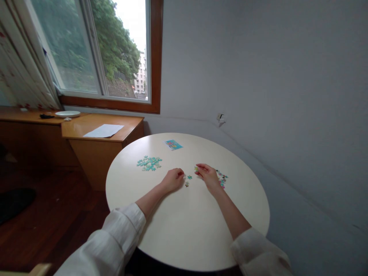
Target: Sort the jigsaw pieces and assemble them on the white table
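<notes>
My right hand [207, 176] pinches a yellow-green jigsaw puzzle piece [196, 169] between thumb and fingertips, just above the white table. My left hand [172, 179] is closed, its fingers curled together; whether anything is in them is hidden. Between the hands lie two loose pieces, a teal puzzle piece [189, 177] and, nearer to me, a brownish puzzle piece [187, 184]. Beyond my left hand spreads a pile of teal and green puzzle pieces [150, 163]. A second group of pink, dark and teal pieces [222, 178] is partly covered by my right hand.
A small colourful picture card [174, 144] lies at the far side of the round white table [184, 230]. To the left, a wooden desk [132, 124] bears a paper sheet [104, 130] and a white plate [68, 114]. A grey wall [287, 96] borders the right side.
</notes>
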### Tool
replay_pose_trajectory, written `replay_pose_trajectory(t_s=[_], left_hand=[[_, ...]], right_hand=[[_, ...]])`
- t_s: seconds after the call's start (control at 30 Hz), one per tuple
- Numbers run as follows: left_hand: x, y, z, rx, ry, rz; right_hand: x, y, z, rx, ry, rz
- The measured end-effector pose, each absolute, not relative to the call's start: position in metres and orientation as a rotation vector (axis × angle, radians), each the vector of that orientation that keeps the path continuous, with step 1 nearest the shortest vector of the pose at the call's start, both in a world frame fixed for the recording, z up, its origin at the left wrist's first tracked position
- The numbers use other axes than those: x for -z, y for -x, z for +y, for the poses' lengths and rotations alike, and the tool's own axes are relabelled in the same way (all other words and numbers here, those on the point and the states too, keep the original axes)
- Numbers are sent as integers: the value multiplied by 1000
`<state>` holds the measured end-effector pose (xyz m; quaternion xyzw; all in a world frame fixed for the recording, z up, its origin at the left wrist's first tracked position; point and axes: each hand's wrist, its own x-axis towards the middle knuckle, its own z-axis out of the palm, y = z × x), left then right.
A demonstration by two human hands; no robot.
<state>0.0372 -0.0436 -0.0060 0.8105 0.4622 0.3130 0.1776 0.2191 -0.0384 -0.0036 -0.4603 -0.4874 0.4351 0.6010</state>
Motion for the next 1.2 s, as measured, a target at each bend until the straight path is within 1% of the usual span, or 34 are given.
replay_pose_trajectory(t_s=[0.13, 0.2, 0.47, 0.73, 1.03, 1.2], left_hand=[[8, -36, -41, -853, -2337, 1324], [8, -36, -42, -807, -2358, 1320], [4, -35, -48, -653, -2522, 1150], [5, -35, -46, -609, -2516, 1175], [4, -37, -45, -554, -2513, 1230], [5, -36, -45, -593, -2493, 1221]], right_hand=[[7, -193, -45, -1205, 978, -1157], [10, -191, -44, -1242, 986, -1149], [13, -214, -37, -1069, 1085, -1148], [13, -216, -37, -1012, 1172, -1206], [18, -217, -34, -1050, 1129, -1262], [16, -216, -38, -1080, 1132, -1280]])
